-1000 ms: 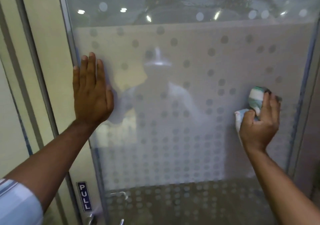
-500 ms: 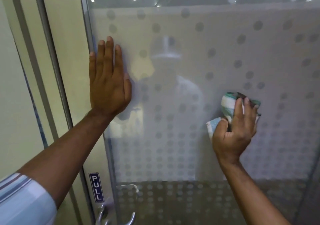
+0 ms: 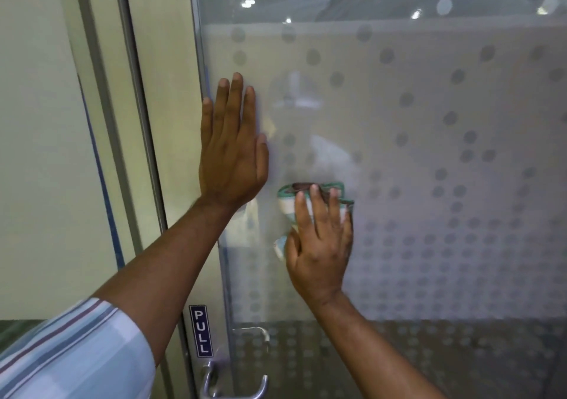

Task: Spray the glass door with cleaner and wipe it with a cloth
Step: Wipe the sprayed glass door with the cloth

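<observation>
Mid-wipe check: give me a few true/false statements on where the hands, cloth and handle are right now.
1. The left hand lies flat on the glass door. True.
2. The right hand holds a spray bottle. False: it presses a cloth to the glass; no bottle is in view.
3. The cloth sits below and right of the left hand. True.
4. The sign reads PUSH. False: it reads PULL.
5. The left hand grips the handle. False: the handle is untouched, well below both hands.
</observation>
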The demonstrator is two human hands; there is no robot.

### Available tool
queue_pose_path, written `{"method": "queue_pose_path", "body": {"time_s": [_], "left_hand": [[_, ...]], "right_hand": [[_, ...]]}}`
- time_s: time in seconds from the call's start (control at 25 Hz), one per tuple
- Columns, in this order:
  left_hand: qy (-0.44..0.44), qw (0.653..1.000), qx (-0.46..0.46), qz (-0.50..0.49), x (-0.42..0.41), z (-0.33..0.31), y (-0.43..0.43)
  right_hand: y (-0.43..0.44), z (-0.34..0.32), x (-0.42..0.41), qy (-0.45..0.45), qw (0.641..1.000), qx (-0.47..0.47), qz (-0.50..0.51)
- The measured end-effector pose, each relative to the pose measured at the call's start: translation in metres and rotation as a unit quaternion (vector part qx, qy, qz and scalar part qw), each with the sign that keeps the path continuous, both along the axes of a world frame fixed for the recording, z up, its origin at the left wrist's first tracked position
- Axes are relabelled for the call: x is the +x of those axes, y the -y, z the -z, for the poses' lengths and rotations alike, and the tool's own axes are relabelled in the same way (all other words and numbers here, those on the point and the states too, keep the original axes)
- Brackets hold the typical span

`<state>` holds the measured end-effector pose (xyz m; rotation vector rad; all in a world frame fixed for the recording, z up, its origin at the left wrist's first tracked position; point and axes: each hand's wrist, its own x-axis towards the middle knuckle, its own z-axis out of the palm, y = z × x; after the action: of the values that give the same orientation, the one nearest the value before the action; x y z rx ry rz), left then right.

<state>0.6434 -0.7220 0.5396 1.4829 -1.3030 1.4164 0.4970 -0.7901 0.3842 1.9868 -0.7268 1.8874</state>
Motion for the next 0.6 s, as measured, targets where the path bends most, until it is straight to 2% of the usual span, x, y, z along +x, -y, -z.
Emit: {"method": "queue_pose_path", "body": {"time_s": [0.12, 0.24, 0.32, 0.44, 0.6], "left_hand": [[-0.039, 0.997, 0.025, 0.059, -0.006, -0.003, -0.011], [-0.097, 0.983, 0.059, 0.146, -0.014, -0.005, -0.036], [-0.172, 0.965, 0.019, 0.197, -0.018, 0.020, -0.064], [-0.340, 0.901, -0.047, 0.264, -0.037, 0.106, -0.111], [-0.547, 0.777, 0.006, 0.313, -0.081, 0.224, -0.179]], "right_hand": [[-0.023, 0.005, 0.007, -0.079, 0.997, -0.006, -0.016], [-0.040, 0.003, -0.006, -0.147, 0.988, 0.030, -0.047], [-0.051, 0.001, -0.018, -0.182, 0.977, 0.074, -0.083], [-0.073, 0.014, -0.036, -0.186, 0.964, 0.133, -0.136], [-0.113, 0.040, -0.058, -0.103, 0.955, 0.201, -0.193]]}}
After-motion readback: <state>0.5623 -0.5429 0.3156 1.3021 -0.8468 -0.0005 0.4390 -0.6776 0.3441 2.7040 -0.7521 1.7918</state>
